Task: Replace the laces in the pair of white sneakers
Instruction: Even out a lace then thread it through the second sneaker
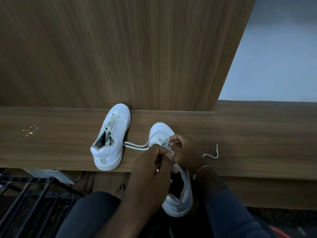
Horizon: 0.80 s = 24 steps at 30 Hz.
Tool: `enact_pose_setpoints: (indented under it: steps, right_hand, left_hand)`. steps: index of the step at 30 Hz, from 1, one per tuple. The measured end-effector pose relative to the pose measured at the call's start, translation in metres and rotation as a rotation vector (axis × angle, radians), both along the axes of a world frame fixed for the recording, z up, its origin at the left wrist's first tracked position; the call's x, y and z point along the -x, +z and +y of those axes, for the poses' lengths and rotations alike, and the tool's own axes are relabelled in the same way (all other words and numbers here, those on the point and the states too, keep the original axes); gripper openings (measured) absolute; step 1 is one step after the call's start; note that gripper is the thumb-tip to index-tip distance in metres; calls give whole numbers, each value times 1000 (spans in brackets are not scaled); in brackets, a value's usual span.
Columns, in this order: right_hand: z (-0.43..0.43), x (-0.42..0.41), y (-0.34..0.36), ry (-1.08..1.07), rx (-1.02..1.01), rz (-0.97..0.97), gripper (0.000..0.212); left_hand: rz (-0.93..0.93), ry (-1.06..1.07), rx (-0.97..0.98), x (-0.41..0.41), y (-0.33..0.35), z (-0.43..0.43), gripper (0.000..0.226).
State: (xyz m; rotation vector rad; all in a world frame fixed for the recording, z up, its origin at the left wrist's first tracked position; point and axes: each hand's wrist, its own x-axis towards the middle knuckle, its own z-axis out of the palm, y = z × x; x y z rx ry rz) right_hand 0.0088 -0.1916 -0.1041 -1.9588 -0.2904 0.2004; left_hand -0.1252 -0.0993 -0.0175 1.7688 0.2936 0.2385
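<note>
Near sneaker (180,201): lower centre of the frame, heel toward the person, toe resting on the wooden ledge (257,134).
Left hand (152,162): fingers curled, pinching the lace (135,146) over the eyelet rows.
Right hand (186,152): fingers curled on the lace, apparently at an eyelet; the hands hide which one.
Lace run: a loop trails left of the hands; a free end lies right of them on the ledge.
Procedure: feed the tip flat, draw both sides even, keep the slack untwisted.
Far sneaker (111,134): centre left, laced, lying on the ledge.
</note>
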Motion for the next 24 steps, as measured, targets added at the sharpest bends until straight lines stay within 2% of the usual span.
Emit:
enact_pose_setpoints:
  steps: [3,5,8,10,12,15,17,19,21,22,23,24]
  right_hand:
    - [-5,5,4,32,-82,63,39]
    - [-12,14,9,56,-112,33,43]
    - [-19,29,15,109,44,-112,49]
    - [-20,38,18,159,133,-204,37]
    - [-20,42,21,192,180,-277,22]
    - [-18,44,17,147,189,-365,36]
    - [-15,45,17,54,136,-340,28]
    - [-10,48,27,-67,-62,-175,17]
    - [-7,52,42,-124,-486,117,17]
    - [-6,54,52,-127,-705,257,17]
    - [-7,56,61,-134,-836,348,17]
    - [-8,57,67,-159,-871,402,17]
  left_hand:
    - [-46,38,-178,-12,-11,13,19]
    - [-4,35,-209,-20,-26,17,18]
    - [76,86,-12,-30,-45,24,23]
    - [74,119,82,-32,-47,28,23]
    - [18,48,62,-32,-43,29,20]
    - [-69,-65,101,-30,-40,27,5]
    - [-72,-47,14,-31,-47,34,33]
    - [-60,-100,-281,-35,-54,39,49]
    - [16,-142,-524,-39,-64,36,62]
    - [85,-139,-569,-42,-68,34,71]
    - [134,-130,-596,-43,-72,30,79]
    - [161,-126,-624,-46,-75,27,84]
